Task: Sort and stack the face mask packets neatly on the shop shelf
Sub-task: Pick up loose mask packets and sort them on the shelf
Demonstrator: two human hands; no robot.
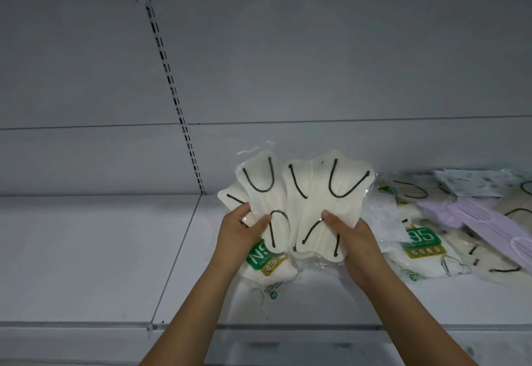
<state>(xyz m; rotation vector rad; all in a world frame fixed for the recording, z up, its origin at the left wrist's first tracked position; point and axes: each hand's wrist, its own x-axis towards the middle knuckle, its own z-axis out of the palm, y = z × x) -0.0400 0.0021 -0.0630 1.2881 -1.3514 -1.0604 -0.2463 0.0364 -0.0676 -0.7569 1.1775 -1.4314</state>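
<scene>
A fan of cream packets (pixel 296 207), each showing a white mask with black ear loops, is held up above the shelf (pixel 100 250), in front of the grey back panel (pixel 316 49). The left side of the fan is gripped by the left hand (pixel 241 233), thumb on the front and fingers hidden behind. The right side is pinched by the right hand (pixel 354 236), thumb pressed on the front face of the nearest packet. The packets overlap unevenly and point in different directions, so they are not yet squared into one stack.

Below the fan, under the left hand, a green-labelled packet (pixel 267 262) lies flat on the shelf. To the right of the fan a loose pile (pixel 460 216) is spread over the shelf: another green-labelled packet, lilac masks, beige packets and a patterned one at the back. Left of the fan the shelf runs on past an upright slotted rail (pixel 172 89).

The main risk is judged to be slippage. The wrappers look slick, and with only the lower edges gripped, a middle packet could slide out and drop on the green-labelled packet or off the front edge. If the fan is closed carelessly, ear loops or wrapper corners could be folded and the stack left crooked. The fan could also be set down on the mixed pile, undoing the sorting.
</scene>
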